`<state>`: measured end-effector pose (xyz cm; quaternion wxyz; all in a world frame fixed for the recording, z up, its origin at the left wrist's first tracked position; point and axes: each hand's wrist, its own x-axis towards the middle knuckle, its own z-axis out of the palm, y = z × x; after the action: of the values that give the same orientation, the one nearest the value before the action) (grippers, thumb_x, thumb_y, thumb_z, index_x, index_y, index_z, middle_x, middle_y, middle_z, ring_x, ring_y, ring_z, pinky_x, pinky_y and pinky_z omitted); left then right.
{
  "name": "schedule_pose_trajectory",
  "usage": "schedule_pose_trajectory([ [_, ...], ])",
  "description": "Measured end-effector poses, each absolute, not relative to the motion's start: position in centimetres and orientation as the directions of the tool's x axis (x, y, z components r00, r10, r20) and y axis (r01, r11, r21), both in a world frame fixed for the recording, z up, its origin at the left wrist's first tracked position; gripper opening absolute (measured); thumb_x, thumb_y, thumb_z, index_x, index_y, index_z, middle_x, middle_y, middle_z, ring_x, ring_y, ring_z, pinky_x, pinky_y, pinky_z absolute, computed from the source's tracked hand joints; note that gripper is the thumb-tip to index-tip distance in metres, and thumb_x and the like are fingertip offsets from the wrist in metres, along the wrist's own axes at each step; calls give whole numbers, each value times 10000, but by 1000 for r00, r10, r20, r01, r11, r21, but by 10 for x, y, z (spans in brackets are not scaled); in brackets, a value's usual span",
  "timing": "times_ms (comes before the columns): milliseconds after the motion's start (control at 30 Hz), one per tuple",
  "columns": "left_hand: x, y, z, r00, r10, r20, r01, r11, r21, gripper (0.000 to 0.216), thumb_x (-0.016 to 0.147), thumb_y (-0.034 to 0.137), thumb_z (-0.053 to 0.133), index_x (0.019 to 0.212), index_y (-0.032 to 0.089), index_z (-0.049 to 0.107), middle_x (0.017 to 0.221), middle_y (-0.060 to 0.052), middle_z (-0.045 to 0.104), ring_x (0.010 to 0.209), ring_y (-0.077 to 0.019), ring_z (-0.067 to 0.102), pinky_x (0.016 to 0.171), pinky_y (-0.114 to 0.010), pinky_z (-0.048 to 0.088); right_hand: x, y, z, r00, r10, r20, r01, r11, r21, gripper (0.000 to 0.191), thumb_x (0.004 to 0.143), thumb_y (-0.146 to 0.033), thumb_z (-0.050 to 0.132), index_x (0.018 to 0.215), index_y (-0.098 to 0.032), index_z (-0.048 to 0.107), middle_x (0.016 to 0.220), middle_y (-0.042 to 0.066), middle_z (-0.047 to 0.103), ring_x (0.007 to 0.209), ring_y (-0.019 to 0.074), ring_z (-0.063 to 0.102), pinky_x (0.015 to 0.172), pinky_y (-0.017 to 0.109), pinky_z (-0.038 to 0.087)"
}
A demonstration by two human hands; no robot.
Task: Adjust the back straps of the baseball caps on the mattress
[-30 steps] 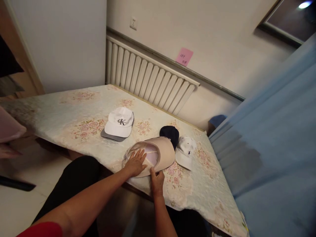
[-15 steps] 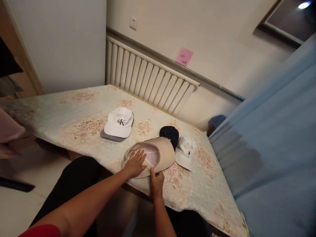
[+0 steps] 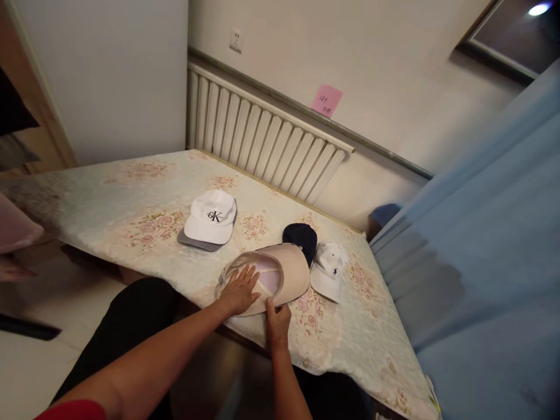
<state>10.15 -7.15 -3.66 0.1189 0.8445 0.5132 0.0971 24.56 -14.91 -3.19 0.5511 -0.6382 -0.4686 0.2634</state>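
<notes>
A beige cap (image 3: pixel 289 271) lies upside down near the front edge of the floral tablecloth (image 3: pixel 109 204). My left hand (image 3: pixel 240 289) rests flat inside the cap with fingers spread. My right hand (image 3: pixel 277 319) pinches the cap's near rim between thumb and fingers. A dark navy cap (image 3: pixel 301 236) sits just behind the beige one. Beside that, to the right, lies a small white cap (image 3: pixel 329 268).
A white cap with a black logo and grey brim (image 3: pixel 210 220) lies farther left on the table. A white radiator (image 3: pixel 262 137) runs along the wall behind, with a pink note (image 3: pixel 326 100) above it. Blue fabric (image 3: pixel 481 251) fills the right side.
</notes>
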Motion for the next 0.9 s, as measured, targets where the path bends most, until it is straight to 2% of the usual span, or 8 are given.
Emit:
schedule_pose_trajectory([
  [500, 102, -71, -39, 455, 890, 22, 847, -440, 297, 678, 889, 456, 404, 1486, 161, 282, 1585, -103, 145, 1464, -270, 56, 1156, -495, 60, 244, -151, -29, 426, 888, 174, 294, 46, -955, 434, 752, -431, 604, 963, -61, 692, 973, 195, 728, 899, 282, 676, 792, 351, 501],
  [700, 102, -71, -37, 448, 894, 21, 849, -433, 301, 675, 888, 462, 403, 1482, 160, 294, 1581, -107, 160, 1461, -276, 78, 1152, -506, 74, 245, -149, -32, 434, 883, 177, 326, 29, -945, 401, 754, -430, 608, 897, -68, 708, 917, 185, 737, 845, 275, 674, 742, 340, 504],
  [900, 101, -73, -34, 450, 893, 16, 847, -433, 310, 676, 885, 467, 409, 1480, 165, 299, 1580, -106, 166, 1461, -278, 84, 1154, -502, 80, 245, -150, -32, 413, 890, 195, 324, 56, -944, 399, 772, -415, 597, 929, -64, 700, 927, 181, 736, 847, 266, 674, 758, 336, 504],
])
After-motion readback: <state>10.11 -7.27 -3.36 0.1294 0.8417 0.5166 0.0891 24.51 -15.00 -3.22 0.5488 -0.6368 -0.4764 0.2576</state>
